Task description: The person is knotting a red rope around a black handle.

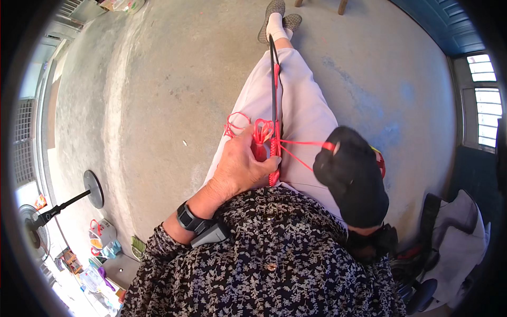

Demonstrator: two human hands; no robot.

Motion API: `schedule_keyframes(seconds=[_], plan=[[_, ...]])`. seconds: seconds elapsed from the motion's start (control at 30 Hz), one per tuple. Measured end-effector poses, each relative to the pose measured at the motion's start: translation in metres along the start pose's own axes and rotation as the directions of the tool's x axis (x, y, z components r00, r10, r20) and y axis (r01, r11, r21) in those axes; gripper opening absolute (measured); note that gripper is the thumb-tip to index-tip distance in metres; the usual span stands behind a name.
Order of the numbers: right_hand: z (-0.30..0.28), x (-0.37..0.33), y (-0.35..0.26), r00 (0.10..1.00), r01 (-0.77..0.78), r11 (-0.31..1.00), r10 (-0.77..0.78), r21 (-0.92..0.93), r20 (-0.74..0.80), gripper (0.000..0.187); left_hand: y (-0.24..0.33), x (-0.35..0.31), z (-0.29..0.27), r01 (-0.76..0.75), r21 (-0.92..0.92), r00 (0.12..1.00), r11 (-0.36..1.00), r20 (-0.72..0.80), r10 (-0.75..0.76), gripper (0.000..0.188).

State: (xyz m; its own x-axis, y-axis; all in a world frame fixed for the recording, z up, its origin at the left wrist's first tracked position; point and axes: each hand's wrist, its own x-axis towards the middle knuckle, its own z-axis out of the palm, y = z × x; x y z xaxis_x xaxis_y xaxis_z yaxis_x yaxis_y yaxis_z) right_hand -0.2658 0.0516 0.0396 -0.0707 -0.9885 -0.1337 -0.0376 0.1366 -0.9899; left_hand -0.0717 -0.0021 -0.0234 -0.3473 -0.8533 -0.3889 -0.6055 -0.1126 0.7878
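A long thin black rod (273, 79) lies along my lap on pale trousers (301, 105). Red cord (262, 131) is looped and knotted around it near the middle. My left hand (240, 166), bare and with a black watch on the wrist, grips the knotted cord and the rod from the left. My right hand (351, 177) wears a black glove and pinches a strand of the red cord (306, 142), which runs taut from the knots to the glove. More red cord shows behind the glove at the right.
Grey concrete floor (158, 95) surrounds my legs. A standing fan (39, 222) and several coloured plastic items (100, 243) are at the lower left. A black bag and a white cloth (454, 232) lie at the right. Wooden stool legs (342, 5) stand beyond my feet.
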Motion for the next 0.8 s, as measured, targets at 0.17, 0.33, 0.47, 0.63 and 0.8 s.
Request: schedule_keyframes(seconds=[0.17, 0.33, 0.47, 0.63, 0.8], plan=[[-0.025, 0.049, 0.03, 0.974, 0.13, 0.921, -0.187, -0.367, -0.124, 0.01, -0.016, -0.007, -0.018, -0.034, -0.772, 0.999, 0.634, -0.002, 0.052, 0.034], [-0.007, 0.047, 0.05, 0.933, -0.343, 0.939, 0.343, -0.014, 0.111, 0.014, -0.02, -0.008, -0.041, -0.091, -0.668, 0.995, 0.739, -0.099, 0.034, 0.022], [0.012, 0.053, 0.068, 0.79, -0.322, 0.814, 0.512, -0.484, 0.337, 0.021, -0.014, -0.002, -0.025, -0.222, -0.098, 0.968, 0.97, -0.144, 0.206, 0.009], [0.021, 0.047, 0.083, 0.893, -0.167, 0.875, 0.329, -0.454, 0.307, 0.02, -0.022, 0.008, -0.003, -0.387, 0.316, 0.919, 0.866, 0.06, 0.389, 0.022], [-0.012, 0.049, 0.074, 0.963, -0.264, 0.964, 0.263, -0.013, -0.051, 0.014, -0.021, 0.007, -0.02, -0.46, 0.056, 0.87, 0.886, -0.169, 0.462, 0.026]])
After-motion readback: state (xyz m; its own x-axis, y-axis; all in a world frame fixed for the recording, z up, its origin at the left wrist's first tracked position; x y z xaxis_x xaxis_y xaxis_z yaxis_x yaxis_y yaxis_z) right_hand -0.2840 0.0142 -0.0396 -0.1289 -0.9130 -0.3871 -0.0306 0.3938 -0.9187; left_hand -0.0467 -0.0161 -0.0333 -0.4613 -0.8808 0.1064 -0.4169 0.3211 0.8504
